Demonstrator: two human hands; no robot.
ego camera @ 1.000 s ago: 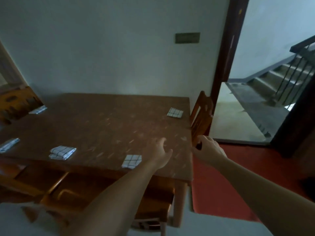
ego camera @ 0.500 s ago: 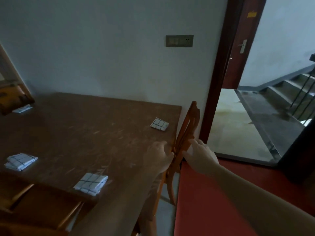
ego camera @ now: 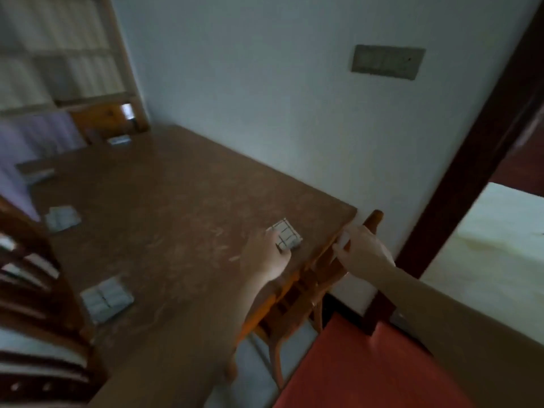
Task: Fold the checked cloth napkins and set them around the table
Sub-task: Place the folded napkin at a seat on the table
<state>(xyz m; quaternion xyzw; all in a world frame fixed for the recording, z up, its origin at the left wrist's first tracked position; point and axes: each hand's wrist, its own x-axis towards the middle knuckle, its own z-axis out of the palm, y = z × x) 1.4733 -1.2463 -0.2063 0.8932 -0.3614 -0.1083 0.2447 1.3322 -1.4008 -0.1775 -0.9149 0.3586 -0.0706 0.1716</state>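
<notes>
Your left hand (ego camera: 269, 257) moved from the chair to the folded napkin (ego camera: 285, 234) near the table (ego camera: 176, 201) corner, fingers touching it, grip unclear; right hand (ego camera: 360, 248) grips the chair back (ego camera: 372, 220).

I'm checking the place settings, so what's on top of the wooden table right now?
Five folded checked napkins lie on the table; the nearest corner one sits at the left hand. Whether its fingers grip it is too blurred, and the arm hides the near edge.
</notes>
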